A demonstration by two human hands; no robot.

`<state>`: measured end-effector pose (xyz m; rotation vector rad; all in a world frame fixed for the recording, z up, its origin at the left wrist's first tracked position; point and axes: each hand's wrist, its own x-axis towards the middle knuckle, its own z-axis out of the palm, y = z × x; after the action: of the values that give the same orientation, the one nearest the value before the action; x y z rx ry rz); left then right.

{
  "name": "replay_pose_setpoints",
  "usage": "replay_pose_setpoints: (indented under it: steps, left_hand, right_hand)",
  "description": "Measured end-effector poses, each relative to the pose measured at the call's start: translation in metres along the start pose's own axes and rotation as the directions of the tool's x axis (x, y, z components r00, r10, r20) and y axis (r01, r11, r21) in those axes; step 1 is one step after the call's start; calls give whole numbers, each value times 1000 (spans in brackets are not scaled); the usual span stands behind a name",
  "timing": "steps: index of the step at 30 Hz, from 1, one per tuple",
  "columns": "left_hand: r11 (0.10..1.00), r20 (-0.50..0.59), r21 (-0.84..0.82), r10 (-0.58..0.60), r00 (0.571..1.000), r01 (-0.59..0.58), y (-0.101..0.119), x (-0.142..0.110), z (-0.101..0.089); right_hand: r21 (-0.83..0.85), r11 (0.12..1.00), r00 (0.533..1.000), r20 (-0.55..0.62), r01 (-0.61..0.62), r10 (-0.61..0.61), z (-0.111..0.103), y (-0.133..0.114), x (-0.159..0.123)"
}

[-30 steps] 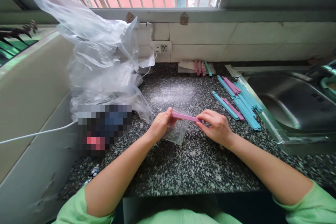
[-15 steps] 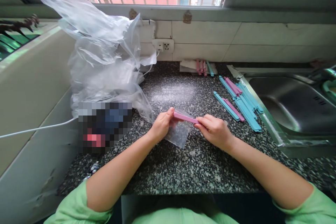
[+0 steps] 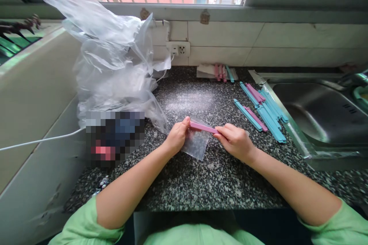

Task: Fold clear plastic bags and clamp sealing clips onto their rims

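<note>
A pink bag sealing clip (image 3: 203, 127) lies across a small clear plastic bag (image 3: 197, 144) above the speckled counter. My left hand (image 3: 178, 134) pinches the clip's left end, thumb on top; its other fingers are partly hidden behind the bag. On the other side my right hand (image 3: 235, 140) grips the clip's right end between thumb and curled fingers. Most of the bag hangs below the clip, a little of it showing above. To the right of my right hand lie loose blue clips (image 3: 270, 124) and pink clips (image 3: 255, 93), several in all.
A large translucent plastic bag (image 3: 112, 65) is heaped at the left, with a blurred-out object (image 3: 115, 138) before it. Bagged pieces with pink and blue clips (image 3: 220, 72) rest by the wall. A steel sink (image 3: 322, 103) is at the right, a wall socket (image 3: 181, 49) behind.
Both hands keep their hold on the clip, with almost no movement. The whole view has shifted very slightly.
</note>
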<state>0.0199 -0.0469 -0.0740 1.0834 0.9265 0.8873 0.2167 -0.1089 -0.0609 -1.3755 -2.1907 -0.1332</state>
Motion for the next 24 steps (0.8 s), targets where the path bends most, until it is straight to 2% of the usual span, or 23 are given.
replay_pose_setpoints:
  steps: [9, 13, 20, 24]
  left_hand:
    - [998, -15, -70, -7, 1000, 6, -4, 3, -1]
    - [998, -6, -54, -9, 1000, 8, -3, 1, 0]
    - [999, -51, 12, -42, 998, 43, -4, 2, -1]
    - [1000, -26, 16, -23, 999, 23, -7, 4, -2]
  right_hand:
    - [19, 1000, 1000, -21, 4, -3, -1, 0, -1]
    - [39, 999, 1000, -24, 2, -1, 0, 1, -1]
    - [84, 996, 1000, -27, -13, 16, 0, 0, -2]
    - [100, 995, 999, -36, -6, 9, 1, 0, -1]
